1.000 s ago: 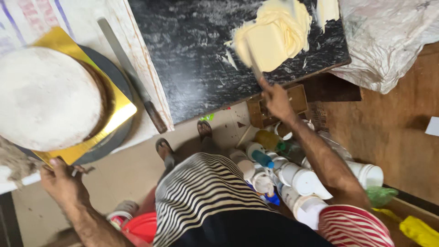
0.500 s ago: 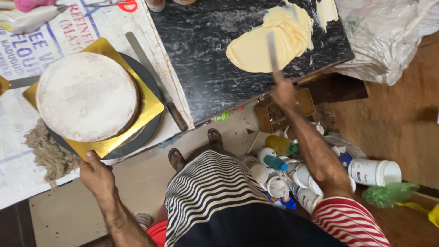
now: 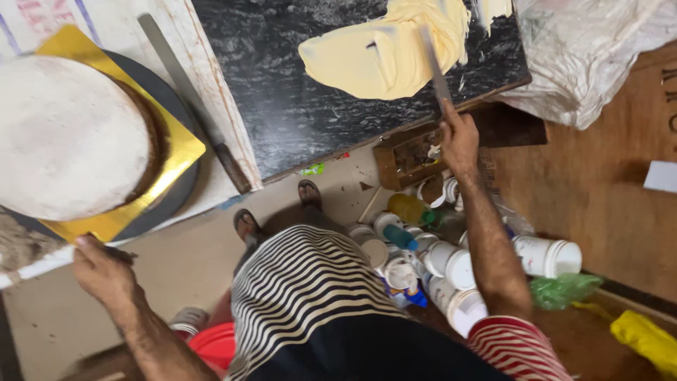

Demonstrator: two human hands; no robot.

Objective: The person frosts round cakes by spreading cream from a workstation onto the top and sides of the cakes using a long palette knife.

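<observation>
A: Head view, right side. Report the hand and its tool.

B: The right hand [image 3: 458, 141] is closed around the handle of a palette knife [image 3: 435, 65]. The blade extends away from the person and lies in the pale yellow cream [image 3: 384, 53] spread on the black stone slab [image 3: 296, 106]. The blade is blurred.

A: Location of the cream?

B: At the far part of the slab, near the crumpled plastic sheet [image 3: 599, 49].

A: Left side.

B: The left hand [image 3: 102, 268] rests at the near edge of the table, fingers curled onto the edge, just beside a corner of the gold cake board [image 3: 176, 152]. Whether it grips anything else cannot be determined.

A: Items on that board?

B: A round cake [image 3: 67, 137] with a whitish top, set on the board, which sits on a dark round turntable [image 3: 180, 190]. A second long spatula [image 3: 190, 99] lies between the turntable and the slab.

A: Floor level?

B: White plastic tubs [image 3: 546, 255] and bottles clustered beside the person's feet; a red bucket [image 3: 211, 346] below the left arm.
</observation>
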